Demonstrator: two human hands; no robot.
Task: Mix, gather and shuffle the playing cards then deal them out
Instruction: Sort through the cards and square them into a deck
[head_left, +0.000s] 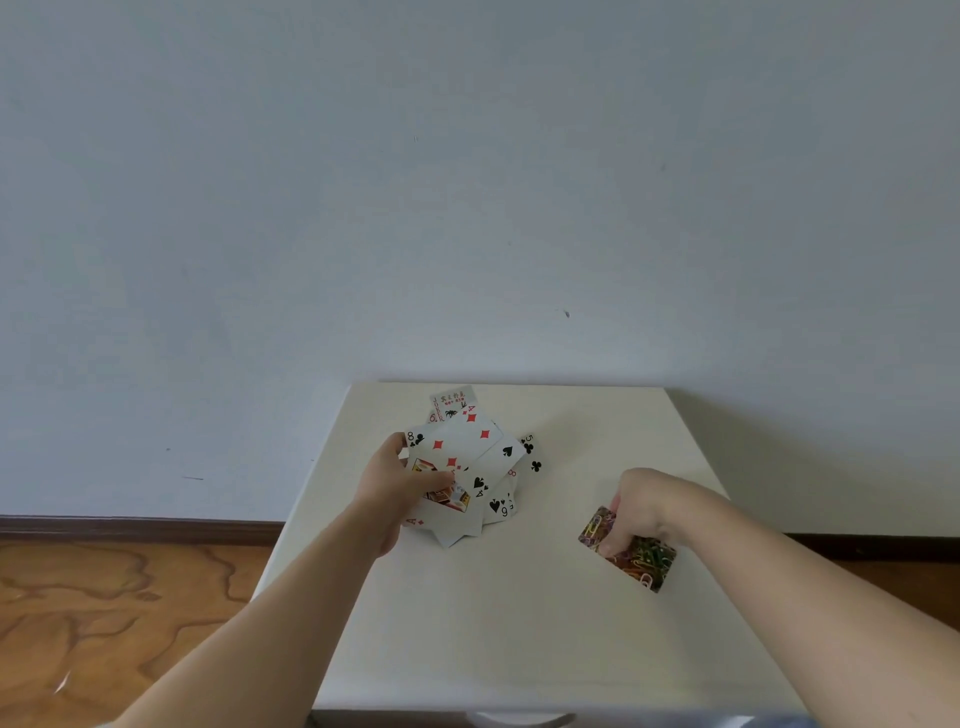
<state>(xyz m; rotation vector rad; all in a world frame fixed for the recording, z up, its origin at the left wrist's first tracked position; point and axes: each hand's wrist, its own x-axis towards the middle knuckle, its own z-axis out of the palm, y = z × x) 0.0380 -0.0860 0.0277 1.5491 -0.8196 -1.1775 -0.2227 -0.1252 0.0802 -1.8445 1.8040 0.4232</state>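
Playing cards (470, 462), white-faced and glossy, lie face up in a loose overlapping heap on the far middle of the pale square table (519, 649); my left hand (400, 483) rests on the heap's near-left edge, fingers spread flat, gripping nothing; my right hand (641, 506), well apart to the right, clenches what seems a small box of coloured paper clips (636, 558); gathering falls to the left.

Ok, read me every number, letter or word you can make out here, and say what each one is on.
"JOKER": joker card, far end of the pile; its Chinese print is too blurred.
"8": club card by the left hand.
"4": diamond card.
"5": club card.
"A": spade card.
"A": red card.
Stack under the right hand: pattern only.
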